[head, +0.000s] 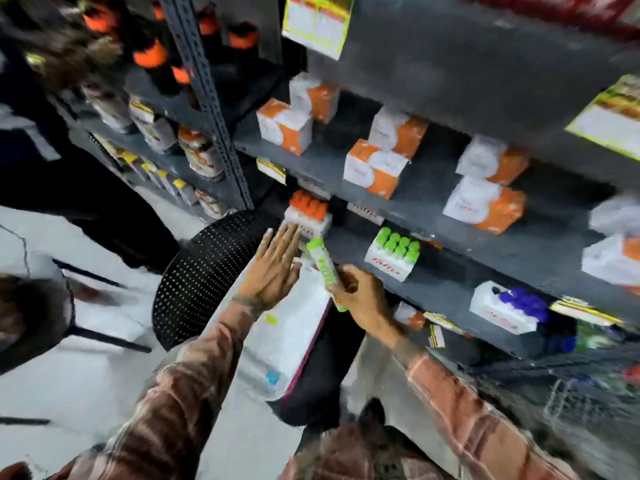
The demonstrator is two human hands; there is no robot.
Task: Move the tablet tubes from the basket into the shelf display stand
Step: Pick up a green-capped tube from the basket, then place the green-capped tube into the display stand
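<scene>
My right hand (360, 296) grips a green-capped tablet tube (325, 268), held tilted with its cap up, just left of the white display stand of green-capped tubes (393, 259) on the grey shelf (460, 271). My left hand (275, 268) is flat with fingers spread and holds nothing; its fingertips reach the front of the stand of orange-capped tubes (308, 216). A stand with purple-capped tubes (509, 306) sits further right on the same shelf. A dark wire basket (568, 386) lies at the lower right, blurred.
Orange-and-white boxes (377, 168) fill the shelf above. A black perforated chair back (204, 271) stands left of my arms, with a large white box (291, 337) below my hands. Jars (201, 154) line the left rack. Another person (69, 133) stands at the left.
</scene>
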